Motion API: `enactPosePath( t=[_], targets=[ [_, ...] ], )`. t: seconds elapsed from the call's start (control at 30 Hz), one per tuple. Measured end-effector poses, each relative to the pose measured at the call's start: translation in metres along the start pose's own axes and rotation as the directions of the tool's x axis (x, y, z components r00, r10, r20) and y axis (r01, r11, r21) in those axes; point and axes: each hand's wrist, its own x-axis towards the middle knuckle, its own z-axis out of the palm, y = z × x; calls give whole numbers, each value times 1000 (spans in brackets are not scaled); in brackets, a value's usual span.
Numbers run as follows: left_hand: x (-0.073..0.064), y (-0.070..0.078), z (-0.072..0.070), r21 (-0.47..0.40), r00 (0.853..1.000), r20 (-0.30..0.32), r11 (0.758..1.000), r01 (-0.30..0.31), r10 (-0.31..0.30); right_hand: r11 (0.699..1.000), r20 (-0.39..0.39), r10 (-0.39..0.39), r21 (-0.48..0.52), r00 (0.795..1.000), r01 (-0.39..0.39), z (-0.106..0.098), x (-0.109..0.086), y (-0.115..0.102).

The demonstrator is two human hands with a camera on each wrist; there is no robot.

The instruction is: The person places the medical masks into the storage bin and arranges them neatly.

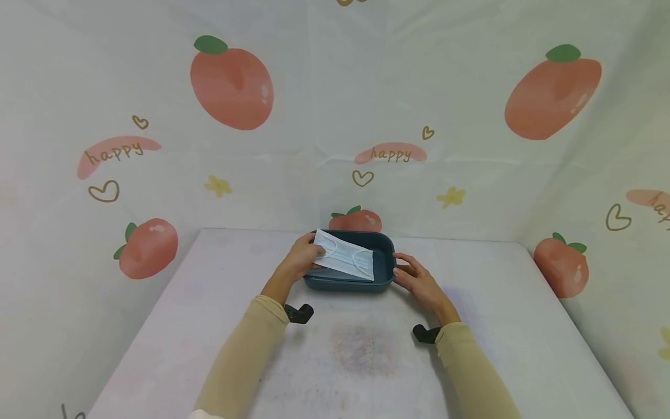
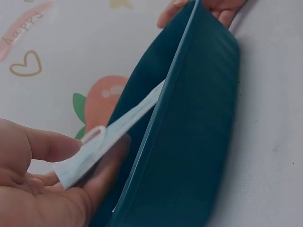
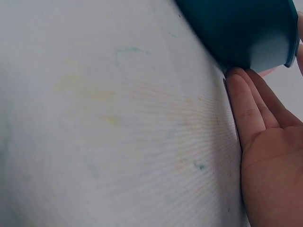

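Observation:
A light blue disposable face mask (image 1: pixel 345 254) with white ear loops lies slantwise over a dark teal rectangular basin (image 1: pixel 384 262). My left hand (image 1: pixel 302 256) pinches the mask's left end, thumb on top and fingers beneath, at the basin's left side. In the left wrist view, the mask (image 2: pixel 113 127) slopes down past the rim, its far end hidden behind the basin wall (image 2: pixel 189 113). At the basin's right end is my right hand (image 1: pixel 421 285), its fingers extended against the wall. The right wrist view shows those fingers (image 3: pixel 246 104) low by the basin's base.
The basin stands toward the back of a white-covered table (image 1: pixel 361 349) with faint stains. Behind it hangs a pale cloth backdrop (image 1: pixel 314 105) printed with red fruit, which also runs along both sides. A black wrist mount (image 1: pixel 299 314) sits on each forearm.

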Motion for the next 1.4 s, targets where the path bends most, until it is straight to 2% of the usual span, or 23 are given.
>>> enactPosePath(
  t=[0.27, 0.57, 0.73, 0.93, 1.13, 1.4],
  targets=[
    [-5, 2, 2, 56, 999, -43, 998, 26, -24, 1000, -5, -7, -6, 1000, 7, 0, -2, 0],
    [-11, 5, -2, 171, 991, -135, 985, 6, 17, 1000, 5, 0, 6, 1000, 0, 1, -1, 0],
    [-10, 6, -6, 163, 989, -139, 986, -18, 41, 1000, 1, 4, 4, 1000, -4, 2, -1, -1],
    [-13, 7, -12, 142, 981, -179, 989, -46, 71, 1000, 4, 5, 6, 1000, -5, 4, -2, -2],
    [-18, 12, -14, 171, 969, -215, 982, -85, 122, 1000, 2, 5, 16, 1000, -5, 3, -2, 0],
    [-17, 10, -16, 211, 957, -238, 971, -115, 165, 1000, 5, -6, 17, 1000, 6, 1, -1, 0]
  ],
)
